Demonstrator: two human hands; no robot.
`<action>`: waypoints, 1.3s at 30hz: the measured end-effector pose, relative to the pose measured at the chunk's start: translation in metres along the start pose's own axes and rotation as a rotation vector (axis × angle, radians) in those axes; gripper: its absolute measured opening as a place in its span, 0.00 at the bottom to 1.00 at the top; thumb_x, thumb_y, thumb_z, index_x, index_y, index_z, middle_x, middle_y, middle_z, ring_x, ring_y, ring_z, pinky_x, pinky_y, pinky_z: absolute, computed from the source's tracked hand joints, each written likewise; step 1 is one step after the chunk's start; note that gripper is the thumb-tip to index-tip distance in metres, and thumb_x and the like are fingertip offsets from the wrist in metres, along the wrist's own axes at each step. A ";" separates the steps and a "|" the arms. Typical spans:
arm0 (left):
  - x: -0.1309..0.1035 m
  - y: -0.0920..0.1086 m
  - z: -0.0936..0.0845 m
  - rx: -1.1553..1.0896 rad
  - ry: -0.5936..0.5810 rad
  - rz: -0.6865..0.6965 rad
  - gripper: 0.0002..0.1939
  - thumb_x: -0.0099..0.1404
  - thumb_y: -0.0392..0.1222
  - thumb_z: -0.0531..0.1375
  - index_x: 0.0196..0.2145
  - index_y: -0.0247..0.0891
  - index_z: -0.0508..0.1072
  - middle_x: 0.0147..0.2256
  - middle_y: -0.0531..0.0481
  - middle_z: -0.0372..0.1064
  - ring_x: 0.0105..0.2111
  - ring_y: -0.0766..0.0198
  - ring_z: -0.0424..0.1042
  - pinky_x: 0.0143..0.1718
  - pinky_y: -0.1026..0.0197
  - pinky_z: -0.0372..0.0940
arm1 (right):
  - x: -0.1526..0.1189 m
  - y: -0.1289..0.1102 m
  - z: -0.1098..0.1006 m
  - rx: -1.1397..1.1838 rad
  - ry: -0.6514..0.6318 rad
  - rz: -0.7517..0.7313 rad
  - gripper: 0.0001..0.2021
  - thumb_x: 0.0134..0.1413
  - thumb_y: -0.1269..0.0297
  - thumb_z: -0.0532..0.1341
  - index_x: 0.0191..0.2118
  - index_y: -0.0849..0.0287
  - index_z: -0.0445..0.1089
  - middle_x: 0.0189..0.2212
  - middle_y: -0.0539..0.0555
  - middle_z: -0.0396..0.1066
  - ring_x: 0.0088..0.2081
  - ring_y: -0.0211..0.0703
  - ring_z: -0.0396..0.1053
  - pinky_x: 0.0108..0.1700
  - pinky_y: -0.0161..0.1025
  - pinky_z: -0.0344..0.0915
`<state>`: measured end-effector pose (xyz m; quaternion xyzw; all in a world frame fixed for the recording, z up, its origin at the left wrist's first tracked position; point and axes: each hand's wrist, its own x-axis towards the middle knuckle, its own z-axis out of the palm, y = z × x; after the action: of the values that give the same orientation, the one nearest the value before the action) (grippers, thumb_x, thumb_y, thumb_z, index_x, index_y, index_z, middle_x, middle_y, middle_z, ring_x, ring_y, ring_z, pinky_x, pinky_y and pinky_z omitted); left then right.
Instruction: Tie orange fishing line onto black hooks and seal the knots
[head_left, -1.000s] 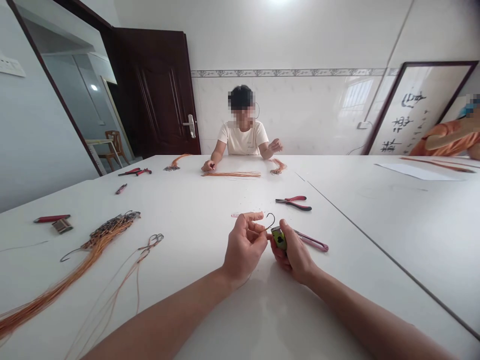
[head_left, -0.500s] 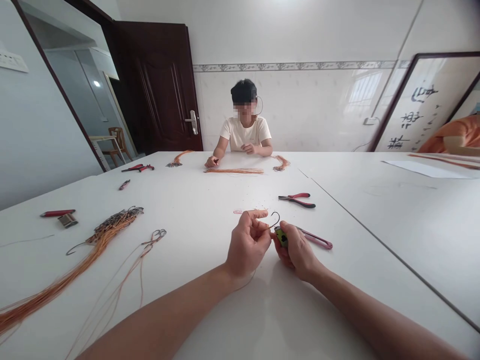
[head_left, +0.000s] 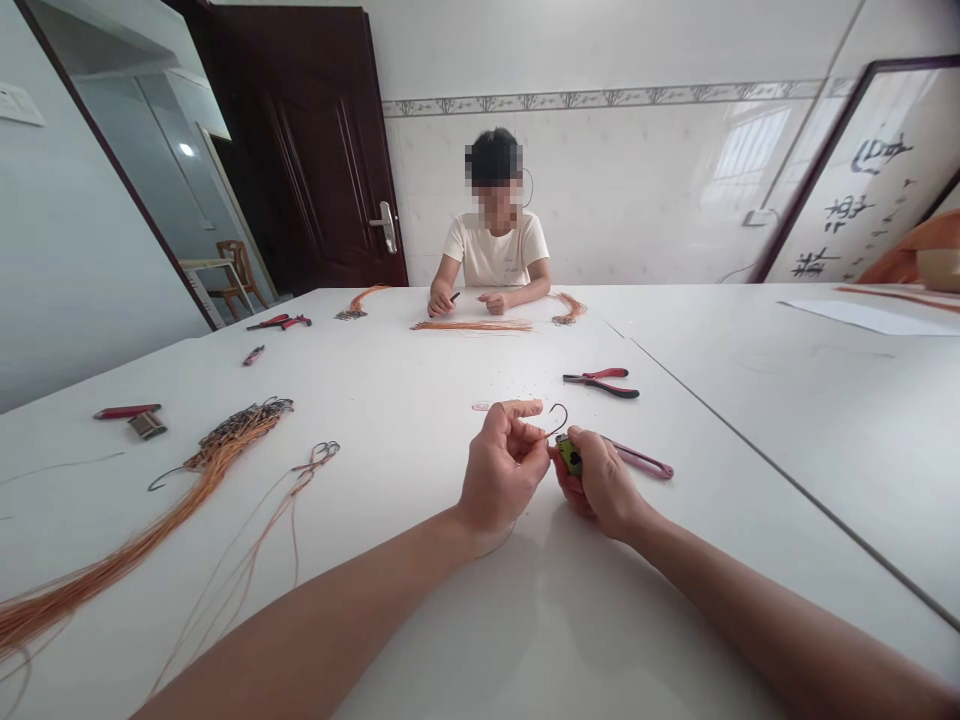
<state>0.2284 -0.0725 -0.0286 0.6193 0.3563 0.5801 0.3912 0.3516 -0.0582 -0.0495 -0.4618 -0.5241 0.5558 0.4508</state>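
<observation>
While pinching a dark bent hook (head_left: 558, 419) between thumb and finger, left hand (head_left: 501, 474) curled tight, just left of the lighter. Right hand (head_left: 602, 484) closed around a small green lighter (head_left: 571, 458), thumb on top, almost touching the left hand. Hook thin, black, curved like a letter C, sticking up just above the lighter. Both hands low over the white table (head_left: 420, 620).

Pink tool (head_left: 637, 460) lying flat just right of the lighter, partly hidden by the right hand. Red pliers (head_left: 602, 382) a little beyond the lighter, well apart from the hands. Bare white tabletop close in front of the lighter and to its right. Long bundle of orange wires (head_left: 150, 520) with hooks far left of the lighter. Red pen (head_left: 126, 410) farther left still.

Another person (head_left: 495, 240) in a white shirt sitting far beyond the lighter, across the table, both hands down by more orange wires (head_left: 471, 325). Dark brown door (head_left: 315, 150) behind, to the left. White tiled wall (head_left: 645, 180) at the back.
</observation>
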 end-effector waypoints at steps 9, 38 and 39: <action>0.000 -0.002 0.000 0.008 -0.017 0.000 0.14 0.56 0.34 0.54 0.41 0.39 0.60 0.27 0.56 0.61 0.26 0.71 0.65 0.32 0.64 0.65 | 0.000 0.001 0.000 0.008 -0.016 0.015 0.20 0.52 0.55 0.42 0.15 0.59 0.50 0.10 0.45 0.44 0.13 0.30 0.41 0.14 0.30 0.40; -0.005 0.003 -0.004 0.074 0.000 -0.063 0.15 0.55 0.35 0.55 0.42 0.39 0.61 0.27 0.54 0.61 0.27 0.69 0.63 0.31 0.64 0.62 | -0.005 -0.006 -0.009 -0.270 0.035 -0.341 0.12 0.49 0.56 0.55 0.31 0.60 0.67 0.28 0.53 0.68 0.31 0.40 0.64 0.34 0.38 0.61; -0.005 0.003 -0.004 0.069 -0.001 -0.059 0.15 0.54 0.35 0.55 0.42 0.39 0.61 0.27 0.54 0.61 0.28 0.69 0.63 0.31 0.64 0.62 | -0.004 -0.007 -0.010 -0.266 0.058 -0.336 0.11 0.49 0.57 0.55 0.29 0.60 0.66 0.27 0.52 0.67 0.30 0.39 0.63 0.33 0.37 0.60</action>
<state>0.2243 -0.0780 -0.0285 0.6218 0.3940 0.5554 0.3868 0.3620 -0.0605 -0.0430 -0.4389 -0.6494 0.3853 0.4871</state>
